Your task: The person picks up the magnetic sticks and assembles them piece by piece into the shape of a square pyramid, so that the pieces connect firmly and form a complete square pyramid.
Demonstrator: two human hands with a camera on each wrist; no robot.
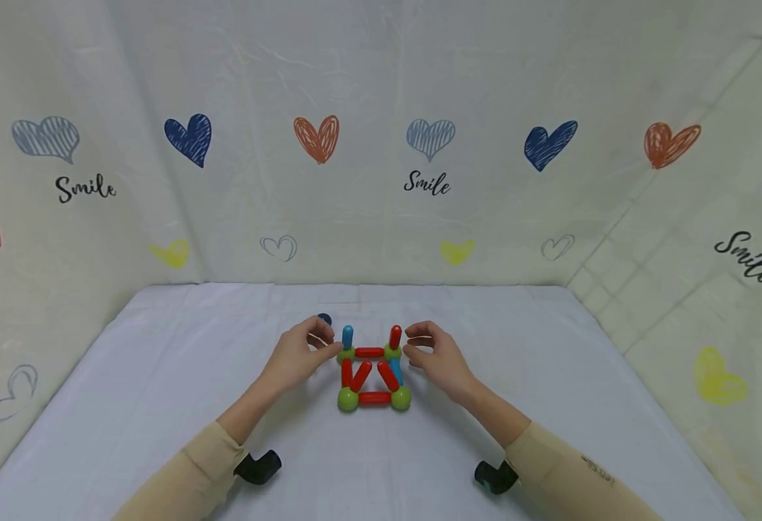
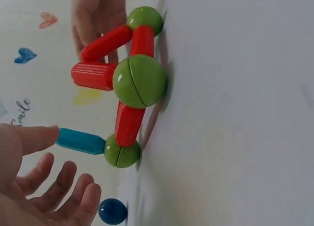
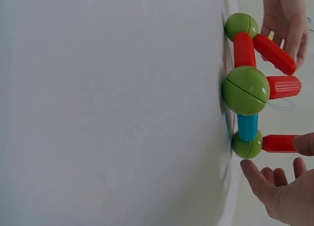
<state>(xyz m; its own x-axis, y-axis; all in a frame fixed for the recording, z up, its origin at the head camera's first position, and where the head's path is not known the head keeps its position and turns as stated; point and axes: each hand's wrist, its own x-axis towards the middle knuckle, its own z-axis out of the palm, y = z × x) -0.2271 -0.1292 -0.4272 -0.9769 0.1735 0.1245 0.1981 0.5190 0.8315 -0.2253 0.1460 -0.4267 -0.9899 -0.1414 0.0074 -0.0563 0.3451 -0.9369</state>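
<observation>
Rod-and-ball frame (image 1: 374,373) at cloth (image 1: 550,405) centre, four green balls as corners; left hand (image 1: 299,354) fingertip touching upright blue rod (image 1: 347,336), fingers loosely spread; right hand (image 1: 435,356) likewise on upright red rod (image 1: 395,336) (nothing gripped); best kept vertical, pressure light.

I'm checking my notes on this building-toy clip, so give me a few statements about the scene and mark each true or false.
1. The square base of the rod-and-ball structure has four green balls at its corners. True.
2. The left hand touches the upright blue rod with a fingertip. True.
3. The upright rod by the right hand is yellow. False: this upright red rod is red.
4. A dark blue ball sits on top of the structure. False: it lies on the white cloth, apart, beyond the left hand.
</observation>
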